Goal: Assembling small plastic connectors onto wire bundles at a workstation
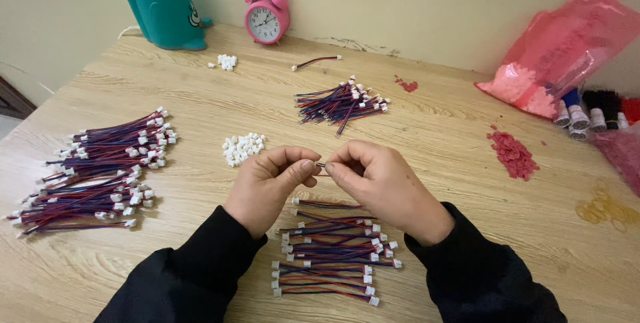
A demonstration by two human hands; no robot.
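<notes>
Assembly of short wire leads, seen from above. The left hand [270,186] and right hand [380,183] meet over the pale wood-grain table [440,130], fingertips pinched together on a small dark wire end [321,164] held between them; what else the fingers enclose is hidden. Judged from this, the step in hand is seating a wire end in a connector, and the next move calls for fine alignment and a steady push. Below the hands lies a small pile of red-and-blue leads with white plugs [330,256]; a larger pile [100,170] lies to the left, another [340,103] beyond. Loose white plastic connectors [243,148] sit near the left hand. A translucent pink plastic bag [567,50] holds pale pink pieces; a teal holder [163,10] holds a pink tool.
</notes>
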